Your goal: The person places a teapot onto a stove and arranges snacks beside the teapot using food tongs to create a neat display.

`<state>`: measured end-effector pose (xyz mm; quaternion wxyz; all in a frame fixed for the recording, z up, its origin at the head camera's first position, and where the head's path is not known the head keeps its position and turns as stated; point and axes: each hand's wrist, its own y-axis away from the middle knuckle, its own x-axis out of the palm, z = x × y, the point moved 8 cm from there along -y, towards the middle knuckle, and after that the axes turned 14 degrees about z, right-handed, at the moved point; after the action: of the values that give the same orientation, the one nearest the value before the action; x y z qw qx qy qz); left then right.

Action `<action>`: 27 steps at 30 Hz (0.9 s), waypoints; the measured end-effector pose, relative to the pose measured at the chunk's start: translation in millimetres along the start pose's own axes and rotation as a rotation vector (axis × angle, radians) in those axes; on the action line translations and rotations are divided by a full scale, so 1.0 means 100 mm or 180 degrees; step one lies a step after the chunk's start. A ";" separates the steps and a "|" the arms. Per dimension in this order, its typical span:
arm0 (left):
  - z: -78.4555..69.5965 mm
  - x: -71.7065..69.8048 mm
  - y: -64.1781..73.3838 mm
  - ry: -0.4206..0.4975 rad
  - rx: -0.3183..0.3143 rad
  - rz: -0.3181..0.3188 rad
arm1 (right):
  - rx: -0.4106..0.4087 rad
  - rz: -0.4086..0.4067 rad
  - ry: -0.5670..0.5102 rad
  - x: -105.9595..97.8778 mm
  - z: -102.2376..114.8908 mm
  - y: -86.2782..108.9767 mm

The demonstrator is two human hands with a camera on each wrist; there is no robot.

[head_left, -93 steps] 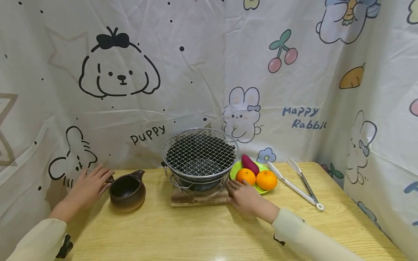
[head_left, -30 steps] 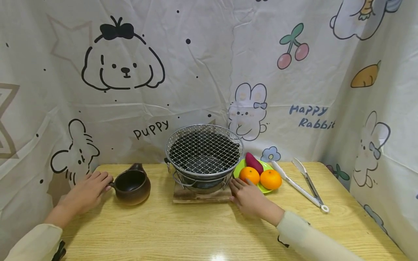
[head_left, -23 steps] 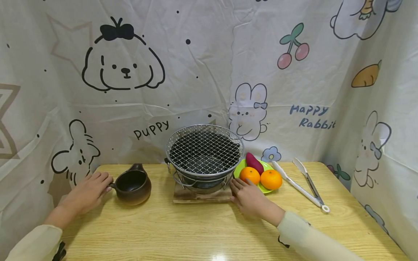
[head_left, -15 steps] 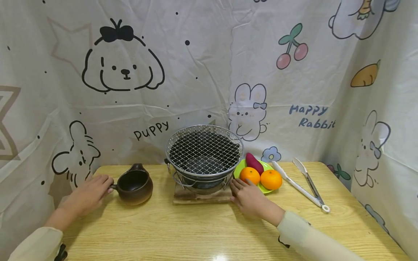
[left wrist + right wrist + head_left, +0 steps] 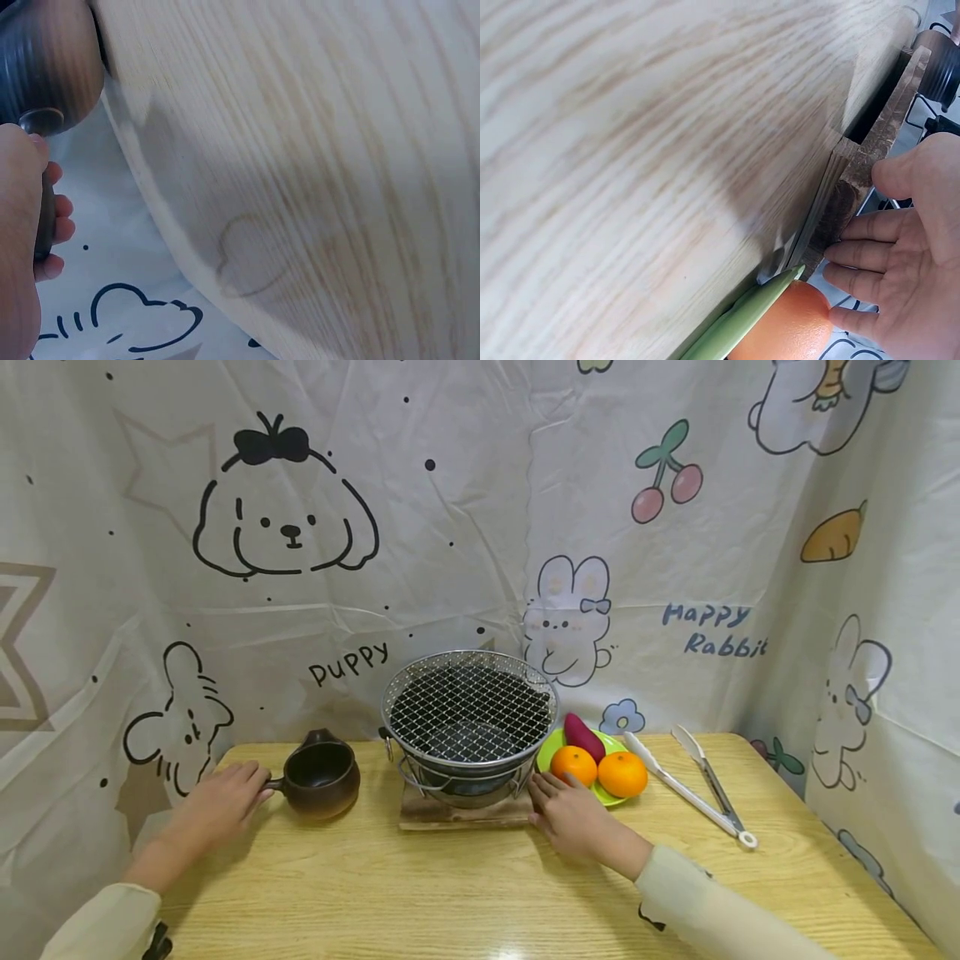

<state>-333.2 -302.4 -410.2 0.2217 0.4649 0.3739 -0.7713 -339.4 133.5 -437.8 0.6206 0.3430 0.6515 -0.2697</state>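
Observation:
In the head view, a brown clay teapot (image 5: 321,792) with a dark, open top stands at the left, its spout pointing away from me. My left hand (image 5: 228,802) grips its side handle (image 5: 46,225), with fingers wrapped round it in the left wrist view. Whether the pot touches the table cannot be told. A round tabletop grill (image 5: 468,714) with a wire mesh sits mid-table on a wooden board (image 5: 465,814). My right hand (image 5: 573,817) has its fingers extended at the board's right end, close to an orange (image 5: 791,322) on a green plate (image 5: 551,747).
Another orange (image 5: 622,774) and a purple sweet-potato-like piece (image 5: 583,737) share the plate. Spread tongs (image 5: 686,793) lie right of it. A patterned cloth (image 5: 450,527) hangs behind and at both sides. The wooden table (image 5: 420,893) stretches toward me.
My left hand and the teapot have moved to the right and slightly away from me, nearer the grill. The spout has swung a little leftward. My right hand has stayed at the board.

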 end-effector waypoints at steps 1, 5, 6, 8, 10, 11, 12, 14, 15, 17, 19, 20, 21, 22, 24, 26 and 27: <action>-0.01 -0.01 0.00 -0.0012 0.0005 -0.0041 | 0.0005 0.0012 -0.0011 0.00 0.00 0.00; -0.04 -0.05 -0.01 -0.0040 0.0000 -0.0158 | 0.0023 0.0046 -0.0048 0.01 0.00 0.00; -0.04 -0.06 -0.01 -0.0040 -0.0002 -0.0176 | 0.0026 0.0049 -0.0052 0.01 0.00 0.00; -0.05 -0.08 -0.02 -0.0041 -0.0015 -0.0190 | 0.0030 0.0050 -0.0057 0.00 0.00 0.00; -0.07 -0.09 -0.02 -0.0058 -0.0034 -0.0192 | 0.0027 0.0038 -0.0050 0.00 0.00 0.00; -0.07 -0.09 -0.03 -0.0075 -0.0044 -0.0189 | 0.0023 0.0032 -0.0037 -0.01 0.01 0.00; -0.08 -0.10 -0.03 -0.0097 -0.0053 -0.0188 | 0.0018 0.0027 -0.0024 -0.01 0.01 0.01; -0.09 -0.10 -0.03 -0.0146 -0.0073 -0.0196 | 0.0011 0.0014 -0.0007 -0.01 0.01 0.01; -0.09 -0.09 -0.03 -0.0165 -0.0077 -0.0202 | 0.0007 0.0007 -0.0003 -0.01 0.02 0.01; -0.09 -0.09 -0.04 -0.0200 -0.0083 -0.0223 | 0.0005 -0.0002 -0.0001 -0.01 0.02 0.01; -0.09 -0.09 -0.04 -0.0212 -0.0082 -0.0253 | 0.0005 -0.0007 -0.0003 -0.01 0.01 0.01; -0.09 -0.09 -0.04 -0.0217 -0.0080 -0.0266 | 0.0002 -0.0014 -0.0002 -0.01 0.02 0.02; -0.09 -0.09 -0.03 -0.0215 -0.0078 -0.0278 | -0.0002 -0.0020 0.0008 -0.02 0.02 0.02; -0.09 -0.09 -0.03 -0.0211 -0.0077 -0.0288 | -0.0005 -0.0025 0.0017 -0.02 0.02 0.02; -0.09 -0.08 -0.03 -0.0190 -0.0076 -0.0293 | -0.0013 -0.0038 0.0044 -0.02 0.02 0.02; -0.09 -0.08 -0.03 -0.0168 -0.0085 -0.0276 | -0.0022 -0.0050 0.0064 -0.02 0.03 0.02; -0.09 -0.08 -0.03 -0.0153 -0.0088 -0.0263 | -0.0024 -0.0047 0.0069 -0.02 0.03 0.02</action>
<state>-326.8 -293.8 -404.8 0.2050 0.4272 0.3979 -0.7856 -336.5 132.1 -436.2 0.6128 0.3388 0.6617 -0.2681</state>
